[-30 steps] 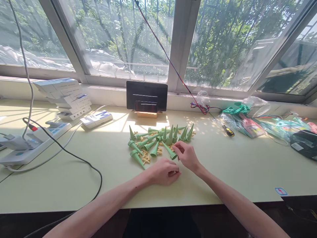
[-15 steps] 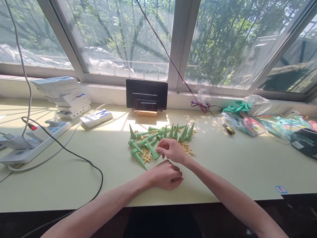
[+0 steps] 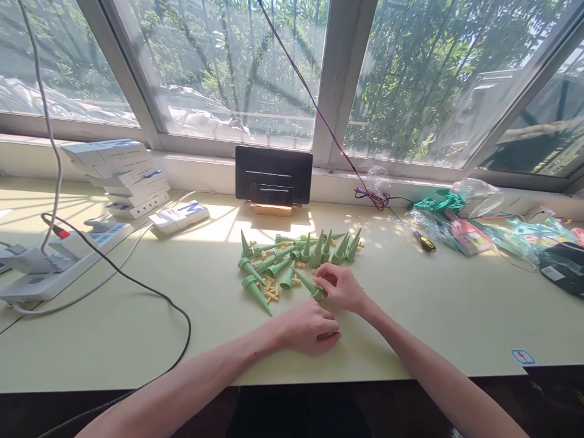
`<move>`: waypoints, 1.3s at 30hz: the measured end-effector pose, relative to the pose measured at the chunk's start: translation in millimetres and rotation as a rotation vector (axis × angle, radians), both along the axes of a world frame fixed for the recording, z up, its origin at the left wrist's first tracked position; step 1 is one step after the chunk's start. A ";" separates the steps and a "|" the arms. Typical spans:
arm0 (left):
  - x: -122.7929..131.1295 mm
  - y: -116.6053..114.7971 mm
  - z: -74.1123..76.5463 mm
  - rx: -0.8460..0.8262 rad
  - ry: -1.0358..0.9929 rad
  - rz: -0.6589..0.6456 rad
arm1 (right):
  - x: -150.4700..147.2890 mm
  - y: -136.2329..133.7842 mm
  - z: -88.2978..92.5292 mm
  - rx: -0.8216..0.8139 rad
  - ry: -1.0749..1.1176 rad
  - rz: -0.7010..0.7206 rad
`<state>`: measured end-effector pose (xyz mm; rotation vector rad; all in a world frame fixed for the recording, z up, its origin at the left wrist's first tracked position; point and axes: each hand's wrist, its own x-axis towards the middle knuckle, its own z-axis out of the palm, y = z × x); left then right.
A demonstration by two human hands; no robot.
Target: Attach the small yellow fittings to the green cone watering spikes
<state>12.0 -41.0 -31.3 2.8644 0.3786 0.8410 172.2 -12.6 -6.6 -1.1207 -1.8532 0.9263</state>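
Observation:
My right hand (image 3: 341, 286) pinches a green plastic watering spike (image 3: 310, 285) by its wide capped end; the point leans up and to the left. Close in front of me, my left hand (image 3: 312, 328) rests low over the table with its fingers curled closed; whatever may be in them is hidden. Beyond both hands lies a pile of similar green spikes (image 3: 255, 293), some lying down, several standing point up along the back right. Small yellow T-shaped plastic pieces (image 3: 272, 290) are scattered among them, partly covered by my right hand on the right side.
A black tablet (image 3: 274, 159) with a phone (image 3: 272, 195) before it leans on a stand by the window. White boxes (image 3: 132, 176), a power strip (image 3: 86, 261) and cables lie left. On the right are a screwdriver (image 3: 425, 242), plastic bags (image 3: 465, 234) and a black pouch (image 3: 563, 264).
My right hand has drawn back to the right from the pile, carrying a green watering spike out of it. My left hand stays nearly where it was. The view has shifted slightly.

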 end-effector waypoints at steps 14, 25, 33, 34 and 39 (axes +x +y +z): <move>-0.6 2.1 3.4 -0.025 -0.028 0.021 | 5.6 0.3 -7.3 0.187 -0.302 -0.041; -1.9 3.1 6.3 -0.043 -0.017 0.053 | 13.8 4.5 -1.9 0.254 -0.403 -0.087; -5.0 8.4 14.2 -0.055 -0.063 0.072 | 20.4 25.8 26.6 0.452 -0.199 -0.295; -5.9 9.4 15.5 -0.056 -0.072 0.079 | 18.3 27.1 26.0 0.467 -0.183 -0.329; -9.6 14.6 16.4 -0.047 -0.115 0.134 | 4.6 27.8 8.1 0.443 -0.206 -0.377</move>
